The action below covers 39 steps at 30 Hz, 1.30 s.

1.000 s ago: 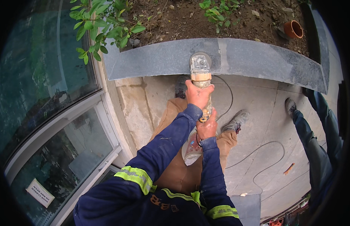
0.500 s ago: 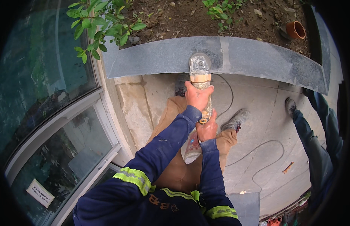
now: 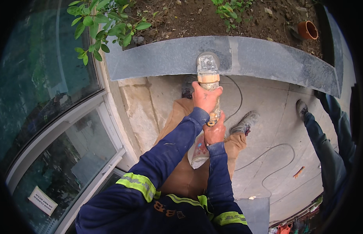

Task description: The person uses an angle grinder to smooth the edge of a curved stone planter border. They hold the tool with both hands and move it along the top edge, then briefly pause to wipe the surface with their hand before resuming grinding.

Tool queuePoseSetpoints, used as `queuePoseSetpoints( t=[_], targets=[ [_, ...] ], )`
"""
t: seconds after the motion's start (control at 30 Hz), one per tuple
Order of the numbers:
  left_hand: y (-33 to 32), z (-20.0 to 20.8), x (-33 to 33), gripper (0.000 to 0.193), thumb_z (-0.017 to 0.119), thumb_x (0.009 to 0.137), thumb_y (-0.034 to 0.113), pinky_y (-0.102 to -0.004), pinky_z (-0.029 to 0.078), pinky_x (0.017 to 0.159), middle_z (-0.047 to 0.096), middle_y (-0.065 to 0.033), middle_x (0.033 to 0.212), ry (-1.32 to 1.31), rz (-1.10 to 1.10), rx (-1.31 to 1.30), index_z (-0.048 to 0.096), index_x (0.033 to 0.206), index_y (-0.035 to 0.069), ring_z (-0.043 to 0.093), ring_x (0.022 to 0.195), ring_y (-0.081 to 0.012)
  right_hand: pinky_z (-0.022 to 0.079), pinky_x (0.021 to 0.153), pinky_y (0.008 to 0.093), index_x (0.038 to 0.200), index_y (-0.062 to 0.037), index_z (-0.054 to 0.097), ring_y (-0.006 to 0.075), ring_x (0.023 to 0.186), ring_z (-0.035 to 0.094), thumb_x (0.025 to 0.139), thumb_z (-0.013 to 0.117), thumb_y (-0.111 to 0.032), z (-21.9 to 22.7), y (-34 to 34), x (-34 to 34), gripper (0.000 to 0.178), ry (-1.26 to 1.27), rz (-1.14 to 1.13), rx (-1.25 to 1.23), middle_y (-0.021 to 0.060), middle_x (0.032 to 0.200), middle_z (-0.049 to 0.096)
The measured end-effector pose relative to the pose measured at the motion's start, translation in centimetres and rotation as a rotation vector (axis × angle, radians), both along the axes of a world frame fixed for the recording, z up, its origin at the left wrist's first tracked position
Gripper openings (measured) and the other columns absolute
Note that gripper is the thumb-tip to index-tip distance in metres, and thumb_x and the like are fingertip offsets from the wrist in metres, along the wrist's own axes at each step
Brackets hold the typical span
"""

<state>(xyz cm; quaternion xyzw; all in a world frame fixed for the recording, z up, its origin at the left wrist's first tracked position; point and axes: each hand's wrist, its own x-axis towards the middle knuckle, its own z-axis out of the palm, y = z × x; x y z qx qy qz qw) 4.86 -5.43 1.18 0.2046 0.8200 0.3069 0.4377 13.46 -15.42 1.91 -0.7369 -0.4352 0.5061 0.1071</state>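
Observation:
An angle grinder [image 3: 208, 72], dusty with a yellowish collar, lies lengthwise away from me with its round disc on the grey stone coping [image 3: 165, 57] of a planter. My left hand [image 3: 205, 97] is wrapped round its body just behind the collar. Farther back, my right hand [image 3: 215, 130] grips the rear end of the tool. Around the disc the stone looks darker and smudged. The disc's underside is hidden against the stone.
Soil, leafy plants [image 3: 105, 27] and a terracotta pot [image 3: 307, 30] lie beyond the coping. A black cord [image 3: 273, 147] loops over the paved floor [image 3: 267, 113]. At right stand another person's legs [image 3: 325, 144]. A glass door [image 3: 72, 156] flanks my left; a grey slab [image 3: 253, 214] lies behind at right.
Both hands keep their grip, and the grinder stays at nearly the same spot on the coping. The whole view has shifted very slightly.

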Motion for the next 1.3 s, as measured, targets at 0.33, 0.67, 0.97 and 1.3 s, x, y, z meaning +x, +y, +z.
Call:
queuePoseSetpoints(
  t=[0.33,0.67,0.97,1.3],
  targets=[
    [-1.2,-1.3,0.2,0.069,0.082,0.068,0.027,-0.043,0.051,0.082,0.065,-0.0241,0.096,-0.035,-0.062,0.075,0.038,0.112,-0.004,0.067,0.09,-0.0375,0.052,0.075,0.0492,0.135,-0.0057,0.036,0.0465,0.087,0.065,0.069,0.072,-0.008,0.0,0.3,0.7,0.076,0.047,-0.014,0.029,0.0276,0.092,0.067],
    [-0.8,-0.9,-0.2,0.066,0.081,0.067,0.024,-0.0436,0.051,0.081,0.065,-0.0238,0.097,0.03,-0.047,0.024,0.039,0.111,-0.003,0.067,0.089,-0.037,0.052,0.075,0.0488,0.135,-0.0039,0.035,0.047,0.088,0.064,0.069,0.075,-0.01,-0.9,0.2,0.1,0.077,0.018,0.041,0.046,0.0285,0.093,0.066],
    [0.1,-0.5,0.2,0.066,0.082,0.066,0.024,-0.0423,0.052,0.081,0.065,-0.0237,0.097,0.021,-0.049,0.005,0.04,0.109,-0.004,0.067,0.09,-0.0358,0.051,0.076,0.0496,0.136,-0.0026,0.033,0.0478,0.088,0.064,0.067,0.075,-0.008,-0.7,0.8,0.4,0.082,-0.002,0.035,0.038,0.0286,0.092,0.066],
    [0.4,-0.5,1.4,0.066,0.08,0.067,0.024,-0.0437,0.052,0.08,0.066,-0.0256,0.095,-0.008,-0.099,0.062,0.039,0.109,-0.005,0.067,0.089,-0.0386,0.052,0.075,0.0492,0.136,-0.0035,0.034,0.047,0.087,0.065,0.068,0.074,-0.007,0.1,1.3,0.8,0.079,-0.046,-0.039,0.038,0.0281,0.091,0.067]
  ],
)
